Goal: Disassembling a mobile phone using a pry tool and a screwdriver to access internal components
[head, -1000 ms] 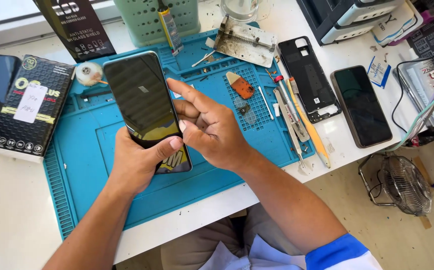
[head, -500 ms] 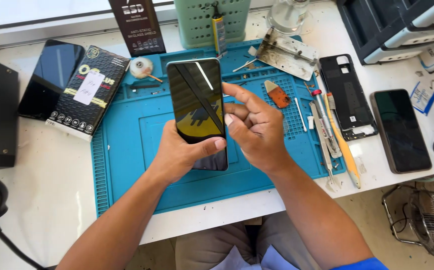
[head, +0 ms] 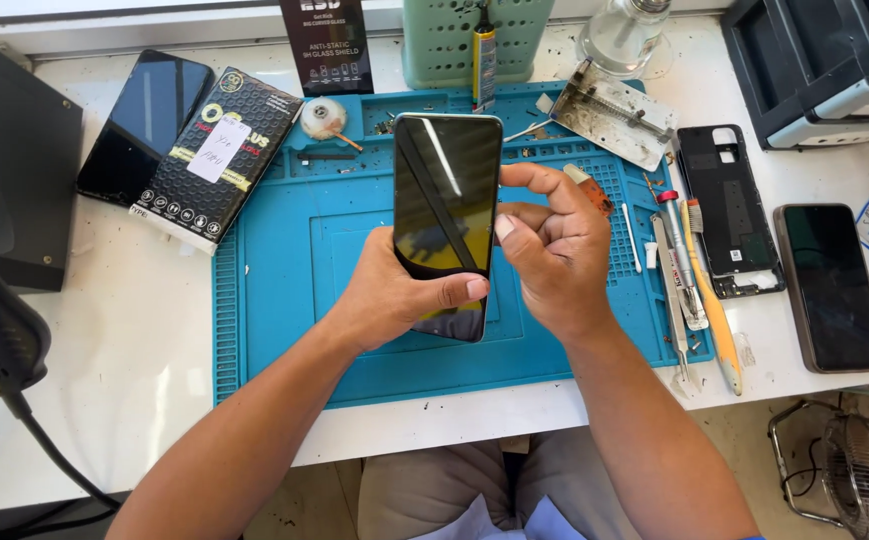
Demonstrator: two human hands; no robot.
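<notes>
My left hand (head: 394, 300) grips a black smartphone (head: 444, 200) from below, screen up, thumb across its lower glass. The phone hovers over a blue repair mat (head: 284, 300). My right hand (head: 554, 250) sits at the phone's right edge, thumb touching the side, fingers curled; whether it pinches anything small I cannot tell.
On the white table: a black glass-protector box (head: 216, 155) and a dark phone (head: 144, 125) at left, a metal holder (head: 619, 112), tweezers and a yellow-handled tool (head: 709, 300), a phone back frame (head: 729, 210) and another phone (head: 831, 285) at right. A small fan (head: 859, 475) stands below.
The camera view shifted, so the mat and phone sit more centred. My right hand drew its fingers in against the phone's right edge. The left hand keeps its hold.
</notes>
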